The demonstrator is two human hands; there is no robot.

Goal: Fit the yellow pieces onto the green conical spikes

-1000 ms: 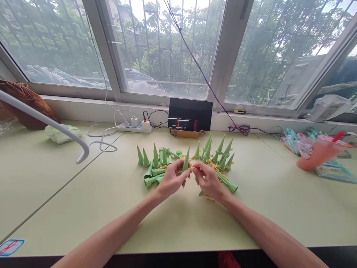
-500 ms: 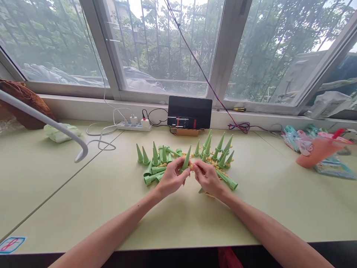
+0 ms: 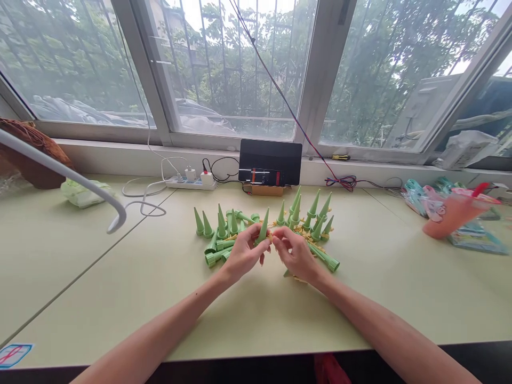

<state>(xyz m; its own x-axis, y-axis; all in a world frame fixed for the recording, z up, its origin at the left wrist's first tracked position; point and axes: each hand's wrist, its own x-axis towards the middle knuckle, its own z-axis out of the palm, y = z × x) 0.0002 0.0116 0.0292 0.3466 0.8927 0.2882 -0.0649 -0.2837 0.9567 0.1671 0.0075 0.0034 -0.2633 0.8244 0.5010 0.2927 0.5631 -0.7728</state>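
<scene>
A green cone-shaped plastic watering spike (image 3: 263, 228) points upward, tilted slightly right, in the closed fingers of my left hand (image 3: 247, 252). My right hand (image 3: 296, 255) pinches a small yellow plastic piece (image 3: 271, 236) against the spike's side, near its base. Fingers hide part of that piece, so I cannot tell how far it is seated. Left of my hands, several green spikes (image 3: 221, 224) stand upright and others lie on their sides (image 3: 216, 257). Behind my right hand are more upright spikes (image 3: 314, 205), with small yellow pieces (image 3: 307, 233) among them.
A black tablet (image 3: 270, 160) leans at the back of the table (image 3: 132, 298), a phone before it. To its left lies a power strip (image 3: 192, 182) with cables. A pink cup (image 3: 454, 213) and packaged items stand right. A white curved arm (image 3: 80, 178) juts in from the left.
My right fingertips have come slightly closer to the spike, with the yellow piece now against its side. The whole view has shifted a little. The other spikes have stayed in place.
</scene>
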